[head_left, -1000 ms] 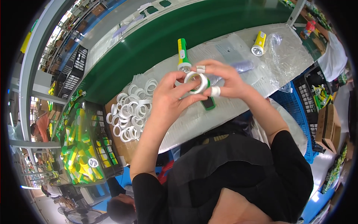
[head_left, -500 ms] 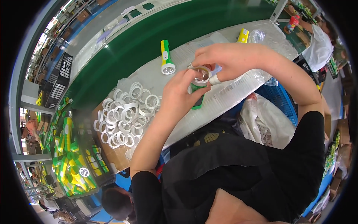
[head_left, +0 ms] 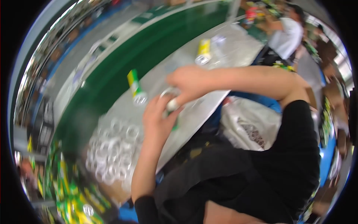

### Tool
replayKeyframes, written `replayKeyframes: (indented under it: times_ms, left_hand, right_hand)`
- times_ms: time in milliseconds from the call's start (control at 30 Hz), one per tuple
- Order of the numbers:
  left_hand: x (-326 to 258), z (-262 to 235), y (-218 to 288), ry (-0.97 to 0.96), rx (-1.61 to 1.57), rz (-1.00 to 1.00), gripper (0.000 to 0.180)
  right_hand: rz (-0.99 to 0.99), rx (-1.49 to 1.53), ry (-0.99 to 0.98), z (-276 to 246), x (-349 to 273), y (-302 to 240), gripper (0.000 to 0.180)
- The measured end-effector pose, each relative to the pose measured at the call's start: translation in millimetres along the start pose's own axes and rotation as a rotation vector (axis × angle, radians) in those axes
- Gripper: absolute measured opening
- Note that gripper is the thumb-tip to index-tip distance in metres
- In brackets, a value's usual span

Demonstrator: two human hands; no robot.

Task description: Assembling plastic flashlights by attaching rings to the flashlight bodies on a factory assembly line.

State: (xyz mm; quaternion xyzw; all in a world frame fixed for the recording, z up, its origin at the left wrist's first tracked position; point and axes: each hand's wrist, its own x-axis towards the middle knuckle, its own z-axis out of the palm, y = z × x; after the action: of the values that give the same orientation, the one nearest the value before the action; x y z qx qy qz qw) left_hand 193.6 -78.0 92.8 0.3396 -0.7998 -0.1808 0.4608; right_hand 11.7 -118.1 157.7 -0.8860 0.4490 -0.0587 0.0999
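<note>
- Step in hand, my read: 2-handed work at the head end of 1 torch. Fine detail lost to blur.
- Left hand [head_left: 158, 116]: fingers and thumb curled in around the head end, pinching the held torch [head_left: 175, 126]. Only a bit of its green body shows, just below the left thumb.
- Right hand [head_left: 191, 84]: comes in from the right, over the head end. Thumb, with a white wrap [head_left: 172, 105], sits between the 2 hands; other fingers reach past the far side. Can't tell if they pinch or just rest there.
- White ring [head_left: 169, 91]: at the held torch's head, between the hands. Can't tell if it's loose or seated.
- Next move, judgement: calls for a firm left grip, ring square to the head, even right-hand pressure. Tilt is the risk.
- Beyond the left hand, slightly left: green-and-yellow torch [head_left: 134, 85], lying on the surface [head_left: 197, 114], apart from the fingers.
- Beyond the right hand: yellow torch [head_left: 204, 48], also lying down.
- Left of the left hand: pile of white rings [head_left: 112, 153], easy reach.
- Below the right forearm: white bag [head_left: 250, 117].
- Far left, nearer the body: green and yellow torch parts [head_left: 71, 196], heaped.
</note>
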Motion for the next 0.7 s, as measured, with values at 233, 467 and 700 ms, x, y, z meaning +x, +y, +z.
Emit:
replayKeyframes:
  times_ms: [233,467,700]
  left_hand:
    - [-8.2,-1.8,3.7,-0.052,0.091,-0.016,0.039]
    - [-5.3,-4.1,-1.3,-0.013,0.048,-0.038,0.040]
    - [-5.4,-1.4,1.2,0.053,0.008,-0.070,0.037]
  right_hand:
    - [0.018,0.119,-0.187,-16.6,-10.7,-14.3,0.055]
    - [-0.098,0.155,0.055,5.0,1.4,-0.8,0.053]
    - [0.024,-0.008,-0.124,-13.9,5.0,-21.4,0.056]
